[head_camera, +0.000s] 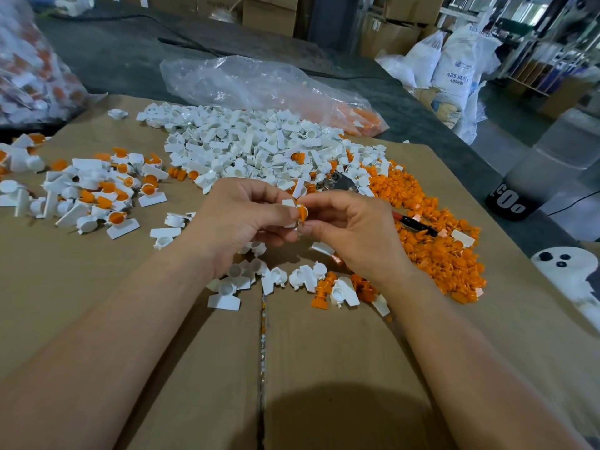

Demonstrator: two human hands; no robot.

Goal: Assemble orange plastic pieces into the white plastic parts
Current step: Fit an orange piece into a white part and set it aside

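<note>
Over the middle of the cardboard, my left hand (240, 219) pinches a white plastic part (290, 203) and my right hand (350, 232) pinches an orange piece (303, 213) against it. How far the orange piece sits in the white part is hidden by my fingers. A big heap of loose white parts (246, 144) lies behind my hands. Loose orange pieces (438, 248) are piled to the right. Joined white-and-orange parts (107, 190) lie at the left.
The cardboard sheet (194, 352) covers the work surface, with a seam down its middle. A clear plastic bag (259, 86) lies at the back and another bag (29, 69) stands far left. A red-handled tool (412, 224) lies among the orange pieces. Several white parts (246, 280) sit under my wrists.
</note>
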